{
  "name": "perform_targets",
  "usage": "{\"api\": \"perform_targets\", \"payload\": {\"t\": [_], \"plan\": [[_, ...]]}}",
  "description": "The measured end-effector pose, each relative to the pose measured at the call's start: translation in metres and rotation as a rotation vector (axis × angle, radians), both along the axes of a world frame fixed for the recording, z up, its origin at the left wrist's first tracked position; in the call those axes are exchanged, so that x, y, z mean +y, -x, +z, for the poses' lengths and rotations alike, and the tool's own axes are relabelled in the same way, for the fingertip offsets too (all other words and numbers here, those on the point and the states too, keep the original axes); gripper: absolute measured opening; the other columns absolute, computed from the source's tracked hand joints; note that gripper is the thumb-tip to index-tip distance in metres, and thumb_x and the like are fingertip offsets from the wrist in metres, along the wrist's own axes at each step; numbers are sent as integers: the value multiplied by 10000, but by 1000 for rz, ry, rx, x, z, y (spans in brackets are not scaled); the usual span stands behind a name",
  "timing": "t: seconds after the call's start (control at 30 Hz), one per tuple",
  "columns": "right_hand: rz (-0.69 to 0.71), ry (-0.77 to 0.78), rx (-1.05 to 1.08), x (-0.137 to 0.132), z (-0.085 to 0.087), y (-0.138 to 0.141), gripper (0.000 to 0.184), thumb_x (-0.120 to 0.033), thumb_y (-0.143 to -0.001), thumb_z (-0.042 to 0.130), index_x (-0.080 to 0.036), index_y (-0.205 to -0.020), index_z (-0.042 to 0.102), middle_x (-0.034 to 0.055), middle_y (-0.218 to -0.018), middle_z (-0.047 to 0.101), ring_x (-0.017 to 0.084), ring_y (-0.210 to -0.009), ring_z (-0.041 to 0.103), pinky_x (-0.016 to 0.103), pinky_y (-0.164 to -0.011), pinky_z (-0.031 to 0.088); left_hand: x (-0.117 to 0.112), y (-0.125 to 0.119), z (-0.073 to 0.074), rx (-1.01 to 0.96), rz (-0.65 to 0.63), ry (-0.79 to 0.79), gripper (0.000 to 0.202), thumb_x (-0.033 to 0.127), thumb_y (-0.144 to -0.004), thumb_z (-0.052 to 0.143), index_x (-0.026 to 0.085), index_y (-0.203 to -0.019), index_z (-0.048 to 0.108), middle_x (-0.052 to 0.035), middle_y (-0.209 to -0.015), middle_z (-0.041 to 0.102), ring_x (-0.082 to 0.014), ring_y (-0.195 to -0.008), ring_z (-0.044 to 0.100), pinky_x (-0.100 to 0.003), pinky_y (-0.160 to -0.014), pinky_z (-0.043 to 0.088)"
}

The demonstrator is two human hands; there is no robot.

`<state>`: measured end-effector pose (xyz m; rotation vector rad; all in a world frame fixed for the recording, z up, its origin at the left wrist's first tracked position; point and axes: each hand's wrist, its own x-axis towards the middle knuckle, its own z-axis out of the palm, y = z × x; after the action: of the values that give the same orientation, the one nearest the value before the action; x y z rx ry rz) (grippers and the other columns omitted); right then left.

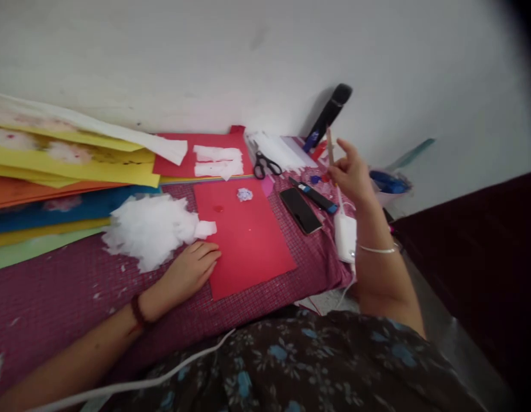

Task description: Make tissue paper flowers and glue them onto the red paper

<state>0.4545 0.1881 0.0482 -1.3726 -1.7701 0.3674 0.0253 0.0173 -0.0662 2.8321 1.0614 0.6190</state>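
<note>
My left hand (197, 263) lies flat on the left edge of a red sheet of paper (252, 246), its fingers stretched out. Just beyond the fingertips are a small white paper square (205, 229) and a fluffy heap of white pieces (151, 229). Near the top of the red sheet sits a crumpled whitish-purple ball (244, 194), with a small glossy red spot (218, 209) to its left. Raised at the right, my right hand (351, 174) pinches a thin light-brown stick (330, 147), held nearly upright; its exact kind is unclear.
A phone (300, 210), a blue-black cutter knife (314, 196) and black scissors (266, 166) lie beyond the sheet. A black bottle-like object (332, 111) leans on the wall. Stacked coloured papers (68, 166) fill the left. A white corded device (345, 237) rests under my right forearm.
</note>
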Motion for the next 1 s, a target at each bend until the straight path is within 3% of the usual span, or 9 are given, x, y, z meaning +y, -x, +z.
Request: {"api": "perform_targets", "payload": {"t": [0.07, 0.13, 0.3, 0.4, 0.47, 0.6, 0.77, 0.9, 1.0], "plan": [[252, 63, 256, -22, 3, 28, 445, -185, -824, 670, -256, -1259, 609, -33, -685, 658, 108, -547, 589, 241, -553, 474, -1, -2, 3, -9, 17, 29, 278, 153, -997, 425, 110, -1100, 680, -116, -1104, 685, -233, -1055, 599, -412, -976, 489], [431, 166, 455, -45, 1, 57, 149, -216, -853, 653, -224, -987, 719, -17, -688, 669, 83, -554, 603, 215, -550, 478, -1, -2, 5, -10, 27, 44, 264, 144, -991, 441, 106, -1103, 677, -123, -1116, 678, -232, -1055, 591, -404, -972, 494], [649, 436, 879, -72, -21, 116, 154, -352, -782, 739, -227, -871, 730, 13, -773, 743, 139, -636, 685, 292, -626, 575, -4, -2, 11, 37, 20, 46, 243, 126, -981, 456, 107, -1070, 681, -124, -1122, 676, -232, -1047, 584, -390, -959, 509], [607, 517, 1097, -70, -35, 143, 218, -290, -679, 836, -258, -829, 681, -46, -752, 727, 111, -617, 669, 265, -624, 578, -4, -2, 13, 40, 35, 38, 244, 138, -981, 464, 103, -1099, 675, -123, -1127, 678, -234, -1052, 593, -396, -963, 514], [566, 602, 1239, -68, -43, 158, 181, -297, -738, 798, -259, -834, 649, -65, -731, 706, 94, -604, 656, 241, -611, 570, -4, -3, 12, 38, 46, 38, 247, 142, -981, 469, 103, -1116, 672, -125, -1136, 679, -236, -1060, 598, -404, -970, 515], [451, 823, 1475, -65, -67, 178, 195, -338, -969, 517, -222, -848, 617, -55, -636, 658, 88, -545, 623, 226, -568, 552, -7, 0, 15, 27, 31, 20, 237, 127, -970, 476, 107, -1089, 680, -123, -1113, 693, -233, -1043, 608, -395, -943, 524], [350, 956, 1547, -67, -93, 186, 384, -258, -1018, 286, -187, -830, 613, -19, -564, 637, 112, -496, 597, 257, -549, 541, 1, 3, 37, 24, 15, -105, 204, 116, -948, 515, 141, -1060, 684, -87, -1067, 715, -219, -1019, 618, -408, -984, 482], [372, 898, 1493, -64, -96, 183, 263, -278, -977, 397, -197, -844, 609, -29, -574, 631, 111, -498, 576, 257, -563, 534, 26, -6, 55, 160, 164, -101, 266, 156, -920, 541, 119, -1154, 662, -140, -1168, 683, -304, -1149, 582, -538, -1089, 378], [289, 627, 1348, -55, -94, 175, 147, -303, -917, 539, -204, -827, 600, -34, -601, 638, 101, -511, 570, 224, -542, 506, 43, -13, 57, 270, 240, -49, 350, 178, -898, 549, 90, -1227, 632, -186, -1255, 639, -372, -1239, 523, -621, -1121, 297]]}}
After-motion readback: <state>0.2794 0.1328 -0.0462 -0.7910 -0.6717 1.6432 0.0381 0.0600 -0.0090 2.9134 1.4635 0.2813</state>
